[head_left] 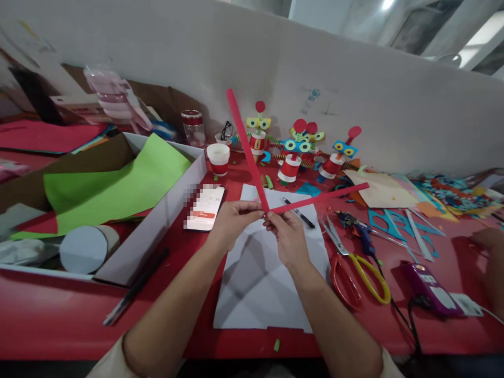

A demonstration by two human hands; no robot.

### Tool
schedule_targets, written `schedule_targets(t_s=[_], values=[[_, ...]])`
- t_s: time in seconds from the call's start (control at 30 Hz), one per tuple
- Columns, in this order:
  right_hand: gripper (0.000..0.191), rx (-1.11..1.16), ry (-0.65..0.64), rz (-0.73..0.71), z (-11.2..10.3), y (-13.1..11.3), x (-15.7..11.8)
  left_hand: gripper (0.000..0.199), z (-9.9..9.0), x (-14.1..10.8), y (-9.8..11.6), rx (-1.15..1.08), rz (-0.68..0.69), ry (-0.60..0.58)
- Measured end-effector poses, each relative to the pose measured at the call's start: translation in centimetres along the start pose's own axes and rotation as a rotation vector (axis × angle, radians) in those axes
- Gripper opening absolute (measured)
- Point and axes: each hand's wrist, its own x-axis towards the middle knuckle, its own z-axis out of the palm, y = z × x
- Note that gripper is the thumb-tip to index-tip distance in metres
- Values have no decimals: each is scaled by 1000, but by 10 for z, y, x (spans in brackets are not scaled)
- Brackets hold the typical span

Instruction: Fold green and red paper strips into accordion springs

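Two red paper strips (pixel 248 152) meet at a corner between my hands, one rising up and to the left, the other reaching out to the right. My left hand (pixel 236 223) pinches the corner from the left with thumb and fingers. From the other side, my right hand (pixel 288 236) grips the same joint, fingers curled beneath. Whether the strips are glued there I cannot tell. Below the hands lies a white paper sheet (pixel 271 283), with a black pen (pixel 300 214) across its upper right part.
Scissors (pixel 360 273), a glue gun (pixel 361 231) and a purple device (pixel 429 289) with cables lie right. A phone (pixel 205 210) and a box (pixel 157 226) of coloured paper are left. Paper-cup robot figures (pixel 290 168) stand behind. Another person's hand (pixel 490 244) is far right.
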Motion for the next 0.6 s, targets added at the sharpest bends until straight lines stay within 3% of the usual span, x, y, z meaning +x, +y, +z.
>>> schedule_targets(t_s=[0.23,0.6], values=[[13,-52,17,16,-4,2,5,17,5,1,-5,6,-19,72],[11,-10,38,29,-4,-2,5,14,9,3,-15,-65,4,90]])
